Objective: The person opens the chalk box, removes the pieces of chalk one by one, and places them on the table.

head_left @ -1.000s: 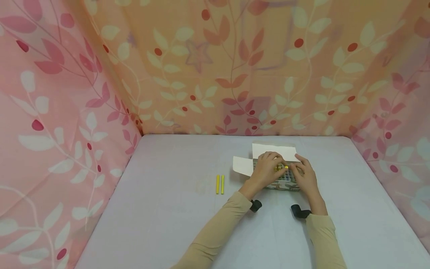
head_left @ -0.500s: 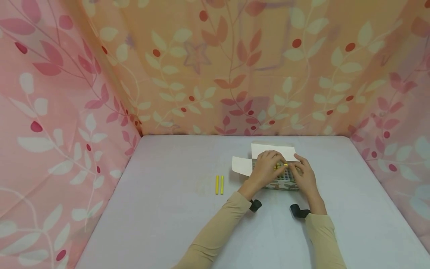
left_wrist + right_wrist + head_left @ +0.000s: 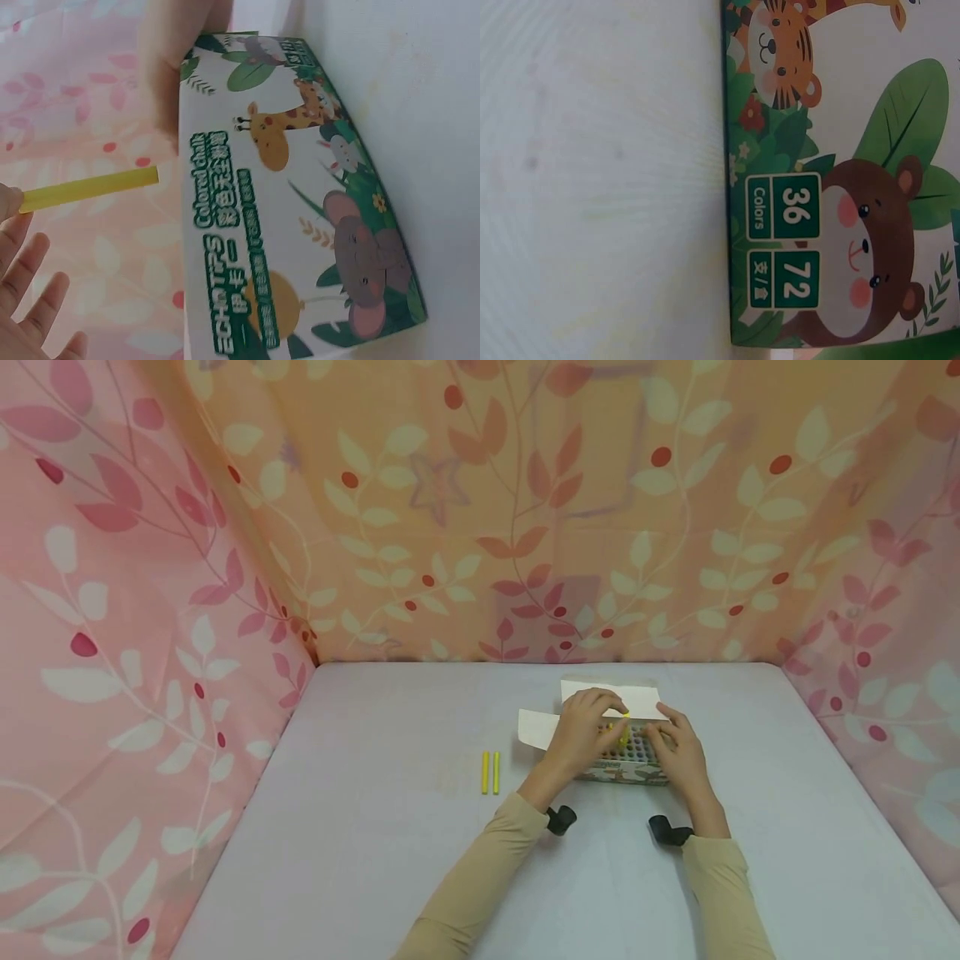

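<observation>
With thumb and fingertips, my left hand point(image 3: 579, 732) pinches a yellow chalk stick point(image 3: 94, 189) above the open chalk box point(image 3: 626, 772). Rows of coloured chalk ends show inside, partly covered by the hands. Over the box's right end rests my right hand point(image 3: 682, 757), its fingers loosely bent at the top edge. The left wrist view shows the box's printed front with "Colored chalk" and animals, and the right wrist view shows a brown bear on it. Two yellow chalk sticks point(image 3: 491, 772) lie side by side on the table, left of the box.
A white side flap point(image 3: 536, 728) sticks out left of the box, and its white lid point(image 3: 643, 702) stands folded back. Black wrist cameras point(image 3: 667, 832) hang under both wrists. Floral cloth point(image 3: 420, 568) walls the white table at the back and sides.
My left hand has moved left and slightly up, away from the right fingers, bringing the yellow chalk stick up with it. The right hand stays almost where it was.
</observation>
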`<state>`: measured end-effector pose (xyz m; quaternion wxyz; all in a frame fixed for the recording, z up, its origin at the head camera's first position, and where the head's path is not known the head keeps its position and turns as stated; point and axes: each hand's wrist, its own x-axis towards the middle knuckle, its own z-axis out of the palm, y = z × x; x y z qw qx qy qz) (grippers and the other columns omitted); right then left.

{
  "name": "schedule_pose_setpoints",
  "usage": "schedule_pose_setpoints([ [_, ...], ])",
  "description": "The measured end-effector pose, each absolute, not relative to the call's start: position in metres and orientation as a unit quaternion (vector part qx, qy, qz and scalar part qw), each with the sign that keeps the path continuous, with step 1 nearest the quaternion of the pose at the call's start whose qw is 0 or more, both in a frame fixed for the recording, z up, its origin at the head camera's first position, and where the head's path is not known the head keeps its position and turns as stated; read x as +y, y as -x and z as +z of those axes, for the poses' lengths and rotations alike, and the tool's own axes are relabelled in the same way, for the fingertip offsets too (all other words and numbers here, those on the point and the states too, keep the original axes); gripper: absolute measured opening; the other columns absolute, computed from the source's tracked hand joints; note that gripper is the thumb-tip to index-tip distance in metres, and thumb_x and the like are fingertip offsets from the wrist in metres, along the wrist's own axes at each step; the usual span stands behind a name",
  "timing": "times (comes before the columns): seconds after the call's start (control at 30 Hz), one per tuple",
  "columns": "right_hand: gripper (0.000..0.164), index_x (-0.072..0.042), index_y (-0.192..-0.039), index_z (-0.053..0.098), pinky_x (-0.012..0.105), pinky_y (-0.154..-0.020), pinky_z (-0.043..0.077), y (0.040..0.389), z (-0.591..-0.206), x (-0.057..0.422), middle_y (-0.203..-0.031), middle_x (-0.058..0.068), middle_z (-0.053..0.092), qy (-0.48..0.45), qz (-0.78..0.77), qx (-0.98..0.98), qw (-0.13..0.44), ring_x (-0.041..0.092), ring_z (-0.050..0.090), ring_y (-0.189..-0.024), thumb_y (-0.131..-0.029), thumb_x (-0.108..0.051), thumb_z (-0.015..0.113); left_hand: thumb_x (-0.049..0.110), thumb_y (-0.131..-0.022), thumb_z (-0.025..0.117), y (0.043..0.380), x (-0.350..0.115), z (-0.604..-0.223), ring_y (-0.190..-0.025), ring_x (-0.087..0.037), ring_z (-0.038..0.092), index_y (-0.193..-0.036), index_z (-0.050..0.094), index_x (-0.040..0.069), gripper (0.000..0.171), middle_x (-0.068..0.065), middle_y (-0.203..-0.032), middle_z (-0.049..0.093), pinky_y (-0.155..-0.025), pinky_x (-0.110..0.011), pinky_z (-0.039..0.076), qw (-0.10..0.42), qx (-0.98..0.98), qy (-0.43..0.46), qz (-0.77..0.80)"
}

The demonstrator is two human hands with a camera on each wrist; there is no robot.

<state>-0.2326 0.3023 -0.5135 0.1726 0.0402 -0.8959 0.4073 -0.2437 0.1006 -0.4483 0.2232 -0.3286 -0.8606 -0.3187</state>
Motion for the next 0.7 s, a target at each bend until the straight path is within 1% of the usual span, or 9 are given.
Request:
schedule_pose_setpoints([
  [0.2,0.029,0.000,-0.090,0.067,0.066,-0.098,0.027,0.233,-0.514,0.302,-0.140,0.019,0.039,-0.038,0.410,-0.895,0.173,0.046,0.034,-0.128,-0.095,-0.026,0.054,0.022,-0.086,0.067,0.243,0.088,-0.448,-0.111,-0.013,0.052,-0.097,0.064,0.016,0.014,0.003,-0.111,0.059,-0.103,-0.030,0.035,0.229,-0.844,0.326,-0.359],
  [0.47,0.026,-0.001,-0.086,0.067,0.065,-0.098,0.027,0.233,-0.515,0.303,-0.139,0.019,0.040,-0.042,0.411,-0.893,0.177,0.046,0.034,-0.127,-0.094,-0.022,0.054,0.022,-0.089,0.062,0.242,0.067,-0.447,-0.107,-0.012,0.053,-0.096,0.064,0.013,0.012,-0.001,-0.108,0.062,-0.099,-0.028,0.039,0.246,-0.827,0.318,-0.392],
  [0.7,0.029,-0.002,-0.086,0.067,0.066,-0.097,0.027,0.234,-0.515,0.303,-0.140,0.018,0.039,-0.040,0.409,-0.895,0.173,0.046,0.033,-0.128,-0.095,-0.025,0.052,0.020,-0.089,0.062,0.239,0.044,-0.449,-0.108,-0.014,0.052,-0.096,0.063,0.013,0.010,0.000,-0.108,0.060,-0.098,-0.033,0.039,0.241,-0.825,0.313,-0.403],
])
